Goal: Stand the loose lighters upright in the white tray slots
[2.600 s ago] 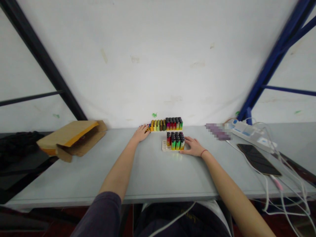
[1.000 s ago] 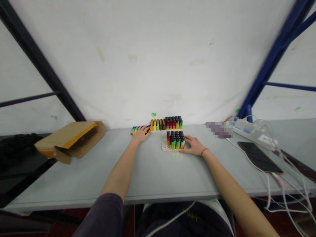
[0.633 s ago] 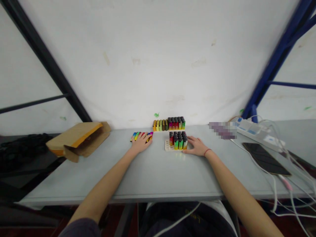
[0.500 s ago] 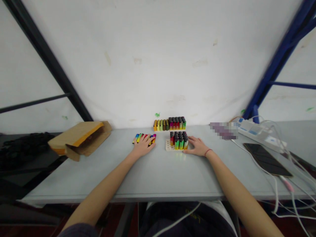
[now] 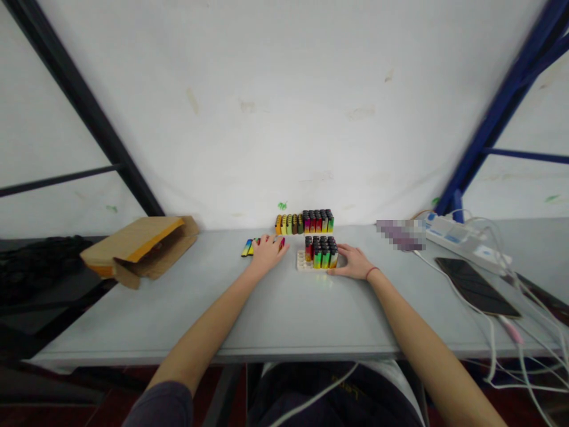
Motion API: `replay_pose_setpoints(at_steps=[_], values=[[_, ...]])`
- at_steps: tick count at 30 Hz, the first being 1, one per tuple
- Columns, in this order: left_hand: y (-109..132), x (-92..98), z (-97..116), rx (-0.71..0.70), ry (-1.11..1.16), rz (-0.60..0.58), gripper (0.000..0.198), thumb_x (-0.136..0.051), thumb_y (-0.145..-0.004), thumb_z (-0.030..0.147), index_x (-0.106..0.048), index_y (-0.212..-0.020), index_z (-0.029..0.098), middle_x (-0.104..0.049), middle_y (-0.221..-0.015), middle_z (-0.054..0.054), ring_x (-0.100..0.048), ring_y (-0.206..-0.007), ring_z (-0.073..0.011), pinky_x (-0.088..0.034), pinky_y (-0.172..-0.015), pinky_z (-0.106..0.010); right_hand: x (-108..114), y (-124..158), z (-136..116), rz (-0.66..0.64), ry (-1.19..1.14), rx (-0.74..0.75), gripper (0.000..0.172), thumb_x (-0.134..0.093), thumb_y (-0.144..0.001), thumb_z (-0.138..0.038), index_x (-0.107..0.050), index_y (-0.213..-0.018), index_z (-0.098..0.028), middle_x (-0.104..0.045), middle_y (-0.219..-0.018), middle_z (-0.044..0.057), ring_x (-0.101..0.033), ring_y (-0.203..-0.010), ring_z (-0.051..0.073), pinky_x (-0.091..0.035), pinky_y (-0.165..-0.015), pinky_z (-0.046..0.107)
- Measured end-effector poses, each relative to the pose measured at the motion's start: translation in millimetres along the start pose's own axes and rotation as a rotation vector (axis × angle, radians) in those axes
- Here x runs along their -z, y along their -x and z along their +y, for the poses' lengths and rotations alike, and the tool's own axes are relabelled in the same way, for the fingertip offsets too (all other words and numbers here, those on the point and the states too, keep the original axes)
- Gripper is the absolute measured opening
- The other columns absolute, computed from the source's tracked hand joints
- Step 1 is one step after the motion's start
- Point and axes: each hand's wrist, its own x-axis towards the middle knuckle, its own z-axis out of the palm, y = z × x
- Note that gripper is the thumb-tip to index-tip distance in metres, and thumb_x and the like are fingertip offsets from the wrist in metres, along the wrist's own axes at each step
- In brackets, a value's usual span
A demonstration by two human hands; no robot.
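Note:
Several colourful lighters [image 5: 247,247] lie flat on the table, partly covered by my left hand [image 5: 267,254], whose fingers are bent over them; whether they grip one is hidden. My right hand [image 5: 354,263] rests at the right side of a white holder [image 5: 304,263], thumb at its front corner and fingers behind, touching it. Upright lighters with black tops [image 5: 325,256] fill most of the holder, while holes show at its left end. Behind it, against the wall, stand more lighters, yellow to brown ones [image 5: 288,225] on the left and red to green ones [image 5: 318,221] on the right.
An open cardboard box [image 5: 140,246] lies at the left of the grey table [image 5: 311,320]. To the right are a blurred purple item [image 5: 400,234], a black phone [image 5: 477,286], a white power strip [image 5: 466,242] and white cables. Metal posts flank the table.
My left hand has moved right over the flat lighters and its fingers are more bent, uncovering the blue and yellow ones at the left. My right hand stays at the holder.

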Motion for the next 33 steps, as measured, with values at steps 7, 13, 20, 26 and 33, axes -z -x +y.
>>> replay_pose_setpoints(at_steps=[7,13,20,26,33], values=[[-8.7,-0.4,29.7,0.021,0.011,-0.028,0.044,-0.033,-0.104,0.034,-0.070,-0.126,0.026,-0.068,-0.128,-0.016,-0.047,-0.126,-0.0380,-0.037,-0.100,-0.062,13.0,5.8,12.5,0.003,-0.031,0.090,0.083,-0.076,-0.067,-0.070,-0.066,-0.132,-0.019,-0.066,-0.137,0.015,-0.059,-0.126,0.038,-0.043,-0.112,0.050],[-9.7,-5.7,36.9,0.028,0.260,0.042,0.041,-0.036,-0.101,0.027,-0.060,-0.132,0.017,-0.063,-0.131,-0.019,-0.056,-0.124,-0.0320,-0.042,-0.106,-0.050,17.5,8.6,13.4,-0.002,-0.033,0.106,0.079,-0.075,-0.069,-0.068,-0.067,-0.128,-0.017,-0.070,-0.130,0.015,-0.062,-0.120,0.036,-0.046,-0.108,0.047],[-6.0,-8.0,45.7,0.309,1.334,-0.072,0.012,-0.049,-0.095,0.035,-0.046,-0.096,0.023,-0.059,-0.071,0.005,-0.056,-0.048,-0.0113,-0.045,-0.053,-0.026,15.3,8.0,14.9,0.016,-0.061,0.114,0.078,-0.078,-0.068,-0.067,-0.068,-0.125,-0.015,-0.070,-0.127,0.017,-0.064,-0.117,0.036,-0.048,-0.106,0.050],[-1.8,0.7,59.2,0.462,1.720,0.052,0.037,-0.052,-0.092,0.060,-0.042,-0.089,0.024,-0.039,-0.053,0.012,-0.037,-0.036,-0.0071,-0.032,-0.042,-0.019,13.5,8.3,17.7,0.030,-0.037,0.103,0.079,-0.077,-0.068,-0.069,-0.068,-0.124,-0.014,-0.071,-0.122,0.018,-0.064,-0.114,0.037,-0.050,-0.103,0.050],[1.5,4.5,67.3,0.616,1.802,0.024,0.058,-0.035,-0.089,0.077,-0.037,-0.065,0.023,-0.031,-0.042,0.009,-0.025,-0.032,-0.0068,-0.015,-0.036,-0.020,10.5,8.2,15.4,0.076,-0.020,0.107,0.073,-0.076,-0.070,-0.069,-0.069,-0.121,-0.017,-0.071,-0.124,0.017,-0.065,-0.114,0.037,-0.050,-0.104,0.051]])
